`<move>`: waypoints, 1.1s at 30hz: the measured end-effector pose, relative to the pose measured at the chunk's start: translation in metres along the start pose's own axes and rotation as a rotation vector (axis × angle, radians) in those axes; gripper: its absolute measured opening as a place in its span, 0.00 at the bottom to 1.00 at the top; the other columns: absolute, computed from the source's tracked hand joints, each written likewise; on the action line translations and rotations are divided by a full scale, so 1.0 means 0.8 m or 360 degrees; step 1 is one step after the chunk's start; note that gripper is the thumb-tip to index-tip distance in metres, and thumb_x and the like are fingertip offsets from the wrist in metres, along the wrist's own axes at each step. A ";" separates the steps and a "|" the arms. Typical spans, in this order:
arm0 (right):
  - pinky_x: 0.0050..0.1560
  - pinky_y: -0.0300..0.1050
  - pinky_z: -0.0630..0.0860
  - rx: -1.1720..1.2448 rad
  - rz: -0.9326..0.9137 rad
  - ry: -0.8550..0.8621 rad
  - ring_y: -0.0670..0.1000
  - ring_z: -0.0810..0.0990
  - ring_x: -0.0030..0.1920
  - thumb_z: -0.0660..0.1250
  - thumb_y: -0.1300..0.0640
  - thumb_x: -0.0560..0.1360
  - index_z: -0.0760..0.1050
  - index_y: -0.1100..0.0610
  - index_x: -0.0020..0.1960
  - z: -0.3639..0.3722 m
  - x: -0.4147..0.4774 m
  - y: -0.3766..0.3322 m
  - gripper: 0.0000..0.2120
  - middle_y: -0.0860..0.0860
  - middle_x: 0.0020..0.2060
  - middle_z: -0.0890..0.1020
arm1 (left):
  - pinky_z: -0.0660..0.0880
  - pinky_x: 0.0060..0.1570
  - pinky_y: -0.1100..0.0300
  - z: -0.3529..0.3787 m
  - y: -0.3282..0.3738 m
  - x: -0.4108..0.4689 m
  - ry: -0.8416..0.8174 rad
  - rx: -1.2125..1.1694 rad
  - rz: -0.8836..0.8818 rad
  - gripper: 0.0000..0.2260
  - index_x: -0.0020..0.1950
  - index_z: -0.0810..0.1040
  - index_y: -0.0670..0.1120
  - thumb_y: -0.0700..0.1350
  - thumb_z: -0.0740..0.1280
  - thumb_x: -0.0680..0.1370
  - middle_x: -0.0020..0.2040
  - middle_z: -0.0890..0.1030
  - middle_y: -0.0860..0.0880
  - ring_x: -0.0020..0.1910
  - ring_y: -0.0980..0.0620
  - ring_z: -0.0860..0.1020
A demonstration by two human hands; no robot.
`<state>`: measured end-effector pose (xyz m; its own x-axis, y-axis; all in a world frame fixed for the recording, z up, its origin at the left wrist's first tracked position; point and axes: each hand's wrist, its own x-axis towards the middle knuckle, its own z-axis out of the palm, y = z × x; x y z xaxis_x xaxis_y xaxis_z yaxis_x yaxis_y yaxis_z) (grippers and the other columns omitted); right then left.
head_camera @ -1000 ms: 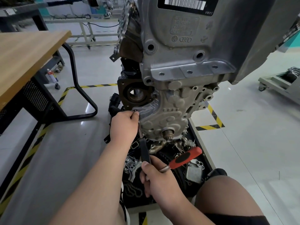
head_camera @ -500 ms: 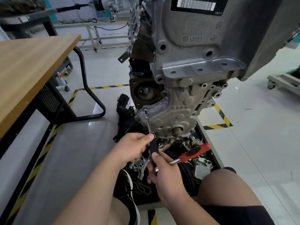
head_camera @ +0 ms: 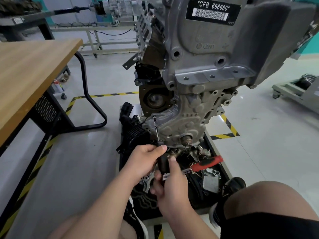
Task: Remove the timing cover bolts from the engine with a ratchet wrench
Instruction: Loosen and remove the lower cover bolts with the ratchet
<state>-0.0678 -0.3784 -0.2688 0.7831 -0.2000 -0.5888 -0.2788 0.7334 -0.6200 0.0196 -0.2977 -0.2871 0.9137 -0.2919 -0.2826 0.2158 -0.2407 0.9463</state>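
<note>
Person's down low in front of the engine [head_camera: 212, 54], and the ratchet wrench [head_camera: 206, 164] has its red handle poking out to the right. Right hand [head_camera: 172, 185] is wrapped round the ratchet's head end, left hand [head_camera: 144, 161] pinches the black extension bar [head_camera: 163, 163] just above it. The bar's tip sits on a bolt [head_camera: 154, 117] at the upper left corner of the timing cover [head_camera: 183, 123].

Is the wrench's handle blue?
No, the ratchet wrench handle is red with black, sticking out beside the right hand.

black label [head_camera: 213, 11] on the engine [head_camera: 215, 54] reading "*CFB 666660*" above a barcode, VW and Audi-rings emblems [head_camera: 205, 46] cast below it
</note>
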 end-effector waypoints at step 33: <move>0.20 0.38 0.65 0.0852 0.0516 -0.0442 0.45 0.60 0.17 0.57 0.46 0.79 0.79 0.63 0.42 -0.016 -0.017 0.000 0.23 0.47 0.25 0.68 | 0.59 0.20 0.67 -0.008 0.001 -0.001 -0.0386 -0.0139 -0.0105 0.13 0.40 0.85 0.48 0.53 0.67 0.78 0.23 0.68 0.54 0.19 0.57 0.63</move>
<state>-0.0853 -0.3837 -0.2673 0.8399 0.2058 -0.5022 -0.2661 0.9626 -0.0505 0.0213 -0.2916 -0.2848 0.7897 -0.4943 -0.3633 0.3103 -0.1890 0.9317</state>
